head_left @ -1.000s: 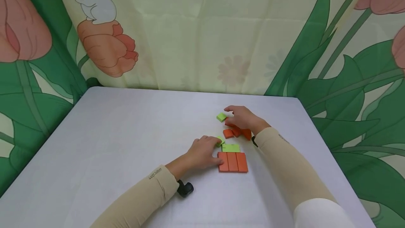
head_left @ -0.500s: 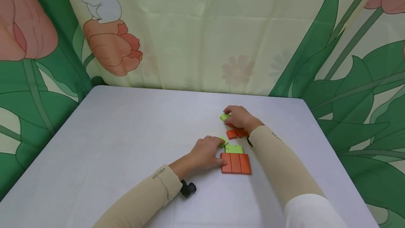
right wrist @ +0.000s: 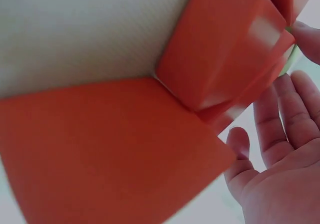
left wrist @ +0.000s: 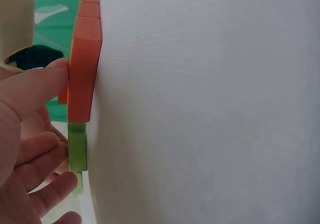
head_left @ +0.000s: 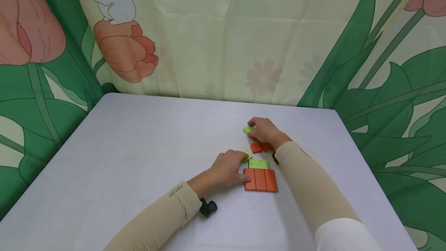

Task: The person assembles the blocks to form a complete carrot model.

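Note:
In the head view, three orange blocks (head_left: 260, 180) lie side by side as a flat panel. A light green rectangular block (head_left: 258, 164) sits against their far edge, with a small green block (head_left: 247, 155) beyond its left end. My left hand (head_left: 226, 169) rests at their left side: the thumb touches the leftmost orange block (left wrist: 82, 74), and the fingers are spread beside the green blocks. My right hand (head_left: 266, 130) pinches another small green block (head_left: 247, 130) between thumb and finger, farther back. That block is mostly hidden in the right wrist view.
Loose orange blocks (head_left: 256, 148) lie under and in front of the right hand, partly hidden by it. A white cloth covers the table (head_left: 156, 146). Behind stands a printed curtain (head_left: 216, 49) with flowers and leaves.
My right hand has closed its thumb and finger onto the far green block, which it only neared a second ago. The left hand stays with the blocks. The head view has shifted slightly.

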A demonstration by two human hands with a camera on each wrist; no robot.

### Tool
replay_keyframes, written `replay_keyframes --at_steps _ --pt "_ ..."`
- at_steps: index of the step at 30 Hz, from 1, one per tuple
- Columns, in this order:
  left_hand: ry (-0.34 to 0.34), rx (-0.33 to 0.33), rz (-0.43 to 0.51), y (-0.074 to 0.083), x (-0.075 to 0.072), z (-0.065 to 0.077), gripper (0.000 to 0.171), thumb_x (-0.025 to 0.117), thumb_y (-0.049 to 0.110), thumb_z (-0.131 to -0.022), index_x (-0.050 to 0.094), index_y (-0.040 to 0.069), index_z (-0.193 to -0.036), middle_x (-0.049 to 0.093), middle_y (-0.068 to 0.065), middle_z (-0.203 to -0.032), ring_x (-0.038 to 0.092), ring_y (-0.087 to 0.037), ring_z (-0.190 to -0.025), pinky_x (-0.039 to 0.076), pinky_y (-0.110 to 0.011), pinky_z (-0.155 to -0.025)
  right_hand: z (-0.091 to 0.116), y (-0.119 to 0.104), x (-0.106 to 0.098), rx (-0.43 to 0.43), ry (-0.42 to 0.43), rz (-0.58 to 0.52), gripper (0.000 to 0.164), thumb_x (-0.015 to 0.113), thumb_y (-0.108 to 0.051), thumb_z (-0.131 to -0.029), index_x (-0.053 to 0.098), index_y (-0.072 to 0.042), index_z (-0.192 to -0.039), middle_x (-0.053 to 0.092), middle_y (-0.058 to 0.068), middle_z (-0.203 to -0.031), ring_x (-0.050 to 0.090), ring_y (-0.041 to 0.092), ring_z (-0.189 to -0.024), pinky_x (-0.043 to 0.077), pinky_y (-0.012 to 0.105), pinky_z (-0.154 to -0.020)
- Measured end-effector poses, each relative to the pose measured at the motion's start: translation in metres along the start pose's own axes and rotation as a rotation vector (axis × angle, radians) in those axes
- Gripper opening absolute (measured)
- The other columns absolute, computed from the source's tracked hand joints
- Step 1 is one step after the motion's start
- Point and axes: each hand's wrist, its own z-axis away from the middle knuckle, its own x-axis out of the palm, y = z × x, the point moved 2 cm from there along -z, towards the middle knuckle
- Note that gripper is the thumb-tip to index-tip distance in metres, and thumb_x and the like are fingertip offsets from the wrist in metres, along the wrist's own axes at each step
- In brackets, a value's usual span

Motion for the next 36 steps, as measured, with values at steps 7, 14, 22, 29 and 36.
replay_keyframes --at_steps 7,14,22,29,36 --pt "-0.009 -0.007 -0.007 0.001 0.001 -0.001 0.067 0.077 0.045 -0.087 0.055 0.014 -0.141 0.057 -0.001 -0.139 0.048 -0.022 -0.127 0.041 -0.041 -0.102 0.009 0.003 -0.005 -0.007 0.038 -0.069 0.05 0.063 -0.021 -0.097 0.051 -0.01 -0.144 0.055 0.014 -0.136 0.051 0.03 -0.115 0.048 0.043 -0.098" --pt "-0.011 -0.011 -0.009 0.002 0.002 -0.001 0.067 0.076 0.046 -0.087 0.055 0.014 -0.142 0.057 -0.001 -0.139 0.048 -0.022 -0.128 0.041 -0.042 -0.102 0.028 0.003 -0.022 -0.036 0.055 -0.086 0.049 0.062 -0.021 -0.096 0.051 -0.009 -0.143 0.056 0.018 -0.132 0.052 0.032 -0.115 0.054 0.039 -0.086" --pt "-0.008 -0.003 -0.007 0.001 0.003 -0.001 0.067 0.076 0.046 -0.087 0.055 0.014 -0.142 0.056 -0.001 -0.139 0.048 -0.022 -0.127 0.041 -0.041 -0.102 0.056 0.02 -0.028 -0.067 0.042 -0.05 0.05 0.064 -0.02 -0.096 0.052 -0.005 -0.142 0.055 0.018 -0.134 0.049 0.036 -0.122 0.051 0.045 -0.094" --pt "-0.006 -0.001 0.005 0.001 0.002 0.0 0.067 0.076 0.046 -0.087 0.054 0.014 -0.142 0.056 -0.001 -0.14 0.048 -0.023 -0.128 0.041 -0.042 -0.102 0.083 0.037 -0.024 -0.111 0.057 -0.022 0.048 0.066 -0.019 -0.095 0.055 -0.003 -0.139 0.059 0.018 -0.127 0.052 0.038 -0.116 0.052 0.046 -0.09" --pt "-0.001 -0.003 0.016 0.001 0.003 -0.001 0.068 0.077 0.046 -0.086 0.055 0.013 -0.142 0.057 -0.001 -0.139 0.048 -0.023 -0.127 0.042 -0.042 -0.101 0.103 0.048 -0.016 -0.138 0.1 -0.05 0.044 0.067 -0.015 -0.094 0.057 -0.001 -0.135 0.062 0.014 -0.114 0.054 0.034 -0.104 0.051 0.038 -0.078"
